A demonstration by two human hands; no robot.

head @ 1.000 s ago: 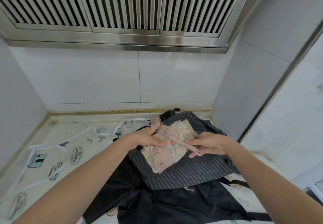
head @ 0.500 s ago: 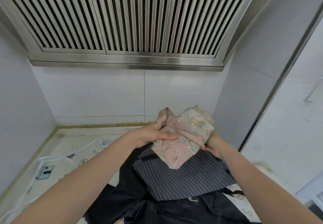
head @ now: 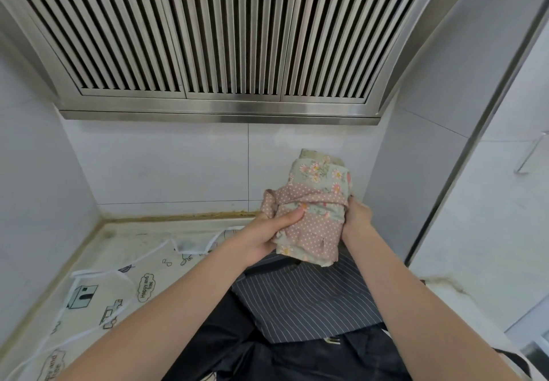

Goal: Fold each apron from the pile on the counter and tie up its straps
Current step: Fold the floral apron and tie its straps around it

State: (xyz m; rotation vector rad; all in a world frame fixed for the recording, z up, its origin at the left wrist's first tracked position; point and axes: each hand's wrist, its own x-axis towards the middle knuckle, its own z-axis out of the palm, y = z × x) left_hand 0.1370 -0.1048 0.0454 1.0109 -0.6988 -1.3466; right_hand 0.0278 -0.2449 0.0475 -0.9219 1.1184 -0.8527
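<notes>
**Folded apron held above the counter pile**

The counter [head: 124,241] is bounded by a tiled back wall [head: 166,166] at the far edge, a side wall [head: 38,154] on the left and a grey panel [head: 416,172] on the right; a slatted hood [head: 225,33] overhangs it. The far-left counter surface shows bare, with open air between hood and counter. The bundle [head: 315,211], a folded apron of floral and pink dotted cloth with a dotted strap wrapped across its middle, is held upright in the air right of centre, above the striped apron [head: 300,300]. The left hand [head: 267,232] grips its left side, thumb curled over the front. The right hand [head: 358,217] holds its right edge, fingers hidden behind the cloth. The striped apron lies on a black apron [head: 225,348]; a white printed apron [head: 101,297] spreads at near left.
</notes>
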